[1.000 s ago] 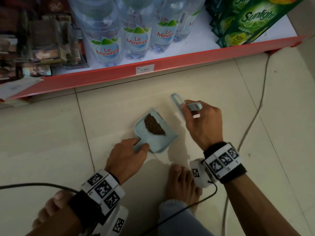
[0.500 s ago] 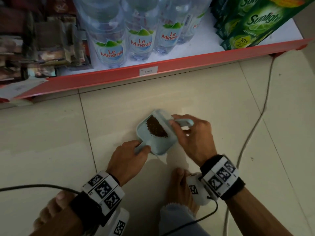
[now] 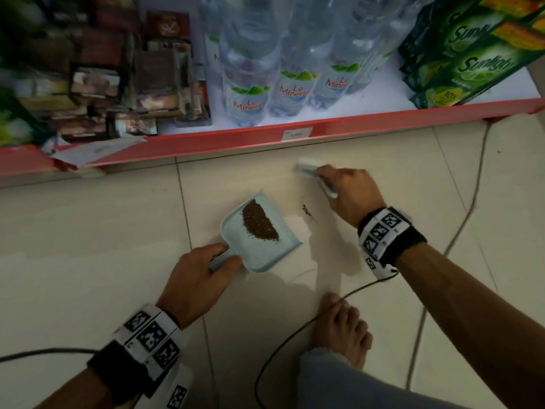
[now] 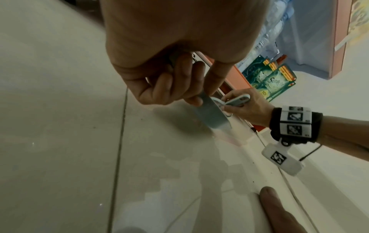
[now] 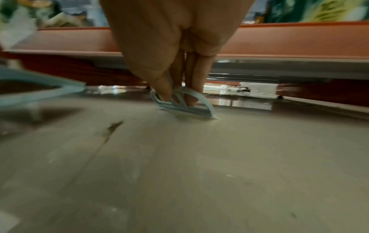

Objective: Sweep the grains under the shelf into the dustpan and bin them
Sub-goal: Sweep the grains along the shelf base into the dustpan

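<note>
Grains (image 3: 259,221): heaped in my dustpan (image 3: 265,255) on the floor; a small trail (image 3: 306,210) lies loose just right. Left hand (image 3: 194,278) curled round the dustpan handle. Right hand (image 3: 351,190) pinches the brush (image 3: 308,168), far right by the shelf (image 3: 206,143); bristles blurred, probably touching floor. Step: sweeping. Next: draw the stragglers leftward into the dustpan.

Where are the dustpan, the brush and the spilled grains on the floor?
dustpan (image 3: 267,255): head view, bare pan floor.
brush (image 3: 306,167): head view, its head end.
grains (image 3: 307,210): head view, small floor patch.
</note>
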The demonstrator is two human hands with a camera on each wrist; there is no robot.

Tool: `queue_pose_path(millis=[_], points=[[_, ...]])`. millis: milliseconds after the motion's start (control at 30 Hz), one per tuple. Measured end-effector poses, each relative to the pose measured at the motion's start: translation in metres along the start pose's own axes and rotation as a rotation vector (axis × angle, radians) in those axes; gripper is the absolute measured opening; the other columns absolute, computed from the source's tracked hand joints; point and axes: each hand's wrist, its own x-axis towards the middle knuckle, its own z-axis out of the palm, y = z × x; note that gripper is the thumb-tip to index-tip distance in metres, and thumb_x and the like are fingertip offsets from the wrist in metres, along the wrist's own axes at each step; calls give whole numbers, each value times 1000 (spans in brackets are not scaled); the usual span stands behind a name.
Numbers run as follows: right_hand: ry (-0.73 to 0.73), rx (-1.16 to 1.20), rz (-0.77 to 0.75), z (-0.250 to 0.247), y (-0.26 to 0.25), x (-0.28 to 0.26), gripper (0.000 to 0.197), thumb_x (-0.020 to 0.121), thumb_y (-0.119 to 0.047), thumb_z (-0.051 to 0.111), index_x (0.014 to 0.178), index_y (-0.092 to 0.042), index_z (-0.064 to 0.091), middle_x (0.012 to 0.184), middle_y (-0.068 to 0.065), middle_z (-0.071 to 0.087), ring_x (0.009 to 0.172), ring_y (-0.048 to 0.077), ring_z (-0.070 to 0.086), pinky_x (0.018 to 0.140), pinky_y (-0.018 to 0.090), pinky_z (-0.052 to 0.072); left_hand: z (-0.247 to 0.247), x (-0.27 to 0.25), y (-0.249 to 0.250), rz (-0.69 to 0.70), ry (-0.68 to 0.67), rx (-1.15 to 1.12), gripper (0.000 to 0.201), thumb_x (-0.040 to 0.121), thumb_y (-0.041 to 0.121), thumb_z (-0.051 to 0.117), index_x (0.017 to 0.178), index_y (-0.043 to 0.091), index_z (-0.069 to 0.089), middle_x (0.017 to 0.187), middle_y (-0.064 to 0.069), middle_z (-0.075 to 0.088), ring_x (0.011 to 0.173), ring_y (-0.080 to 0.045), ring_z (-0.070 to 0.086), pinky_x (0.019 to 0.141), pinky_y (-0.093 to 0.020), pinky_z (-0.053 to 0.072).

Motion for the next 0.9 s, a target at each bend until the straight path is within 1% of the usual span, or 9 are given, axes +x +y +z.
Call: queue_pose_path(millis=[167, 300, 400, 467, 567, 633, 700, 800, 900], points=[[-170, 92, -161, -12, -8, -49, 40, 84, -1, 71, 121, -14, 68, 117, 14, 69, 96, 32, 70, 81, 39, 57, -16, -2, -8, 63, -74, 25, 32, 89, 40, 66, 76, 10, 69, 70, -10, 67, 66, -23, 63, 61, -39, 49], [-169, 92, -112, -22, -5, -82, 39, 84, -1, 71, 120, -13, 68, 117, 12, 70, 97, 31, 71, 81, 40, 59, -22, 0, -17, 67, -110, 24, 25, 92, 30, 66, 75, 12, 69, 64, -5, 64, 61, -19, 58, 60, -35, 45], [57, 191, 81, -21, -14, -83, 19, 92, -14, 65, 111, -12, 68, 96, 8, 75, 76, 28, 72, 68, 31, 57, -26, -2, -21, 66, -145, -4, 19, 91, 28, 67, 76, 17, 72, 61, 7, 64, 56, -5, 55, 54, -18, 42], [272, 281, 286, -19, -23, -77, 12, 89, -19, 68, 100, -13, 69, 82, 3, 74, 66, 24, 70, 60, 25, 51, -30, -5, -22, 72, -154, -8, 19, 91, 27, 67, 74, 18, 71, 58, 13, 63, 54, -1, 54, 51, -10, 38], [451, 562, 603, -13, -43, -61, 12, 78, -20, 78, 84, -14, 71, 75, 4, 73, 65, 23, 69, 59, 37, 58, -38, -7, -24, 51, -163, -30, 22, 91, 27, 67, 70, 18, 69, 56, 12, 61, 52, -1, 52, 56, -21, 42], [395, 816, 735, -5, -60, -51, 15, 75, -18, 83, 80, -11, 70, 73, 11, 73, 64, 28, 72, 56, 41, 60, -44, -6, -26, 45, -165, -38, 25, 90, 28, 67, 67, 19, 65, 54, 9, 56, 51, -5, 48, 58, -29, 39], [226, 973, 772, 8, -76, -44, 17, 75, -16, 85, 79, -12, 69, 72, 10, 73, 60, 23, 72, 54, 35, 61, -48, -8, -28, 49, -170, -23, 26, 90, 29, 67, 65, 24, 62, 51, 10, 52, 49, -5, 45, 57, -29, 38], [22, 761, 742, 16, -73, -44, 17, 75, -22, 85, 83, -13, 73, 78, 7, 74, 66, 20, 71, 63, 29, 60, -45, -13, -27, 53, -149, -43, 28, 91, 24, 66, 64, 32, 66, 51, 19, 56, 49, 3, 50, 54, -15, 41], [93, 610, 746, 9, -45, -50, 21, 79, -22, 80, 91, -5, 75, 83, 13, 75, 74, 28, 72, 74, 41, 61, -42, -14, -25, 57, -124, -49, 27, 91, 23, 66, 65, 31, 67, 53, 18, 58, 51, 2, 50, 51, -8, 37]])
